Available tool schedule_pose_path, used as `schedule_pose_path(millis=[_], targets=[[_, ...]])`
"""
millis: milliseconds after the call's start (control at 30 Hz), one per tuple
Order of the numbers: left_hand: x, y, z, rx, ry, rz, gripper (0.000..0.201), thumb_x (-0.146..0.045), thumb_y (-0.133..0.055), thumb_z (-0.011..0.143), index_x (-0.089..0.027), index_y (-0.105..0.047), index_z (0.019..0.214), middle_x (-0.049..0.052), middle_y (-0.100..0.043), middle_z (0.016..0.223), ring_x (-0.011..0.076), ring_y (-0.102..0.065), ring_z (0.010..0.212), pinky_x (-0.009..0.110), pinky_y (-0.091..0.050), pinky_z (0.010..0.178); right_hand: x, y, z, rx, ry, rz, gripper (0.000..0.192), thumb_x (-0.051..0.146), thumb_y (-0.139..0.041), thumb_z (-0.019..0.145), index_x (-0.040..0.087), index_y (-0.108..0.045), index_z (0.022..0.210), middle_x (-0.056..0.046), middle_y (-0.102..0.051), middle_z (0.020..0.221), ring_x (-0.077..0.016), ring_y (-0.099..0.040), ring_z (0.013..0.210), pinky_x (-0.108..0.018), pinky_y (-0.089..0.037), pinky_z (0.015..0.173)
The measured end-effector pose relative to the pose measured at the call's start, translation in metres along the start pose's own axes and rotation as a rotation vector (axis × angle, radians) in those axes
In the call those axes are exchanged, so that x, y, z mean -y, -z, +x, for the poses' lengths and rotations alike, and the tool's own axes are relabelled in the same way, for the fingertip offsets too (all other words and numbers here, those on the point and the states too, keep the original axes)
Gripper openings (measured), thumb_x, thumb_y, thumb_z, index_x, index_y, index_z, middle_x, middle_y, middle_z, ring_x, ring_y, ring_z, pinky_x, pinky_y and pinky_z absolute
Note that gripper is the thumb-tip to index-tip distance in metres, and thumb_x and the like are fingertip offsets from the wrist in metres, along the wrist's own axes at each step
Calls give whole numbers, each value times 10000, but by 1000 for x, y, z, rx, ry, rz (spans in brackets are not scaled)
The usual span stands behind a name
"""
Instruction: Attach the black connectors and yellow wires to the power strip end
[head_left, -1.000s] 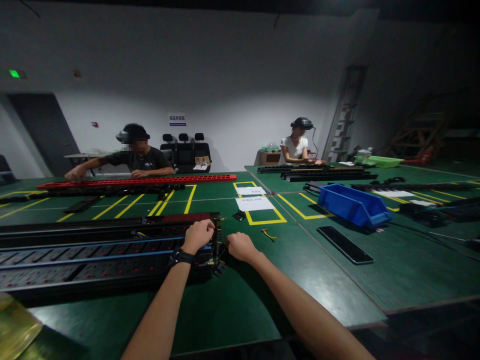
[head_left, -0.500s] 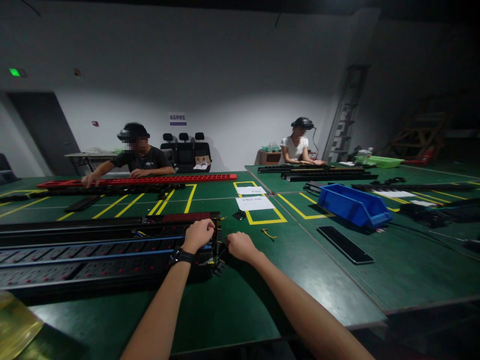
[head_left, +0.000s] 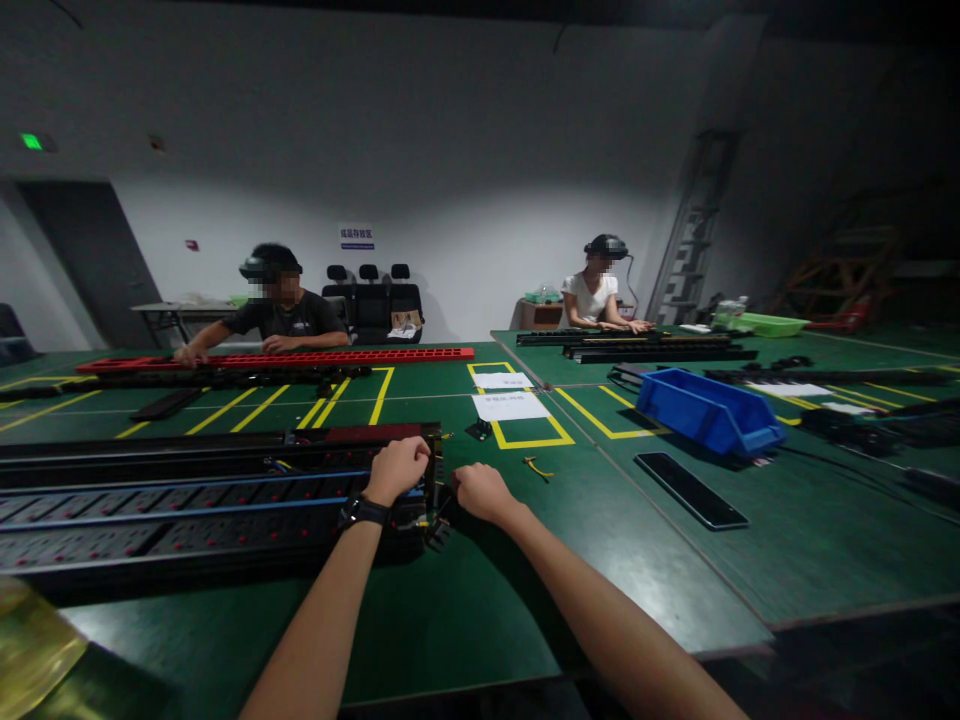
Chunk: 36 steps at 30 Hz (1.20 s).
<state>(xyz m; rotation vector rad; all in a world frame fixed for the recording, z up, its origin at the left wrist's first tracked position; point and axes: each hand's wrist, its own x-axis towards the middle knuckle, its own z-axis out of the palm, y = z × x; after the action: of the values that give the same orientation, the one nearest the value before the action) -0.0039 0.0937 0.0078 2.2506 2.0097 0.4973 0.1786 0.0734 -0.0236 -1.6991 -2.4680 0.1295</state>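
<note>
A long black rail assembly (head_left: pixel 225 525) with blue strips and red dots lies across the left of the table. My left hand (head_left: pixel 400 470), with a dark watch on its wrist, rests curled over the right end of it; whatever its fingers grip is hidden. Close beside that end is my right hand (head_left: pixel 484 492), closed like a fist, its fingertips turned away from view. Between and below the hands, dark wires and black connectors (head_left: pixel 438 535) stick out of the assembly's end. A small yellow wire piece (head_left: pixel 537 468) lies beyond my right hand.
To the right are a blue bin (head_left: pixel 705 410) and a dark phone (head_left: pixel 690 488). Paper sheets (head_left: pixel 511 405) lie ahead among yellow tape lines. Across the table, two people work by a red rail (head_left: pixel 360 357) and black rails (head_left: pixel 652 350). A yellowish transparent object (head_left: pixel 34 640) sits front left.
My two hands hold nearly the same place and pose. Across the table, the left co-worker's reaching hand has shifted slightly to the right along the red rail.
</note>
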Motion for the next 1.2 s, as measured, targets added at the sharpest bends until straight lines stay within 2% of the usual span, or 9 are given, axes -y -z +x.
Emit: schedule_pose_path(millis=[533,967,1200], targets=[[1,-1,0,-20,-7,1,272,-258,-498,874,-303,-742,986,25,-783,1020,245,-716,972,318,-519,825,-1,-2,1,2,3,10,306,185,-470,912,200,-764,996,-129,-766,1016,-252,-715,968,-293,-471,773],[-1,1,-1,-8,-1,3,275,-261,-499,883,-307,-742,1003,30,-782,1043,244,-714,995,322,-517,857,0,0,0,14,-17,21,322,182,-458,924,197,-767,1014,-142,-760,1046,-251,-707,1003,-294,-474,805],[-1,1,-1,-12,-4,-1,270,-260,-500,874,-302,-740,991,29,-783,1032,245,-714,989,323,-517,843,-1,-1,1,-8,4,10,307,180,-463,908,200,-762,975,-130,-767,1015,-258,-716,974,-294,-472,760]])
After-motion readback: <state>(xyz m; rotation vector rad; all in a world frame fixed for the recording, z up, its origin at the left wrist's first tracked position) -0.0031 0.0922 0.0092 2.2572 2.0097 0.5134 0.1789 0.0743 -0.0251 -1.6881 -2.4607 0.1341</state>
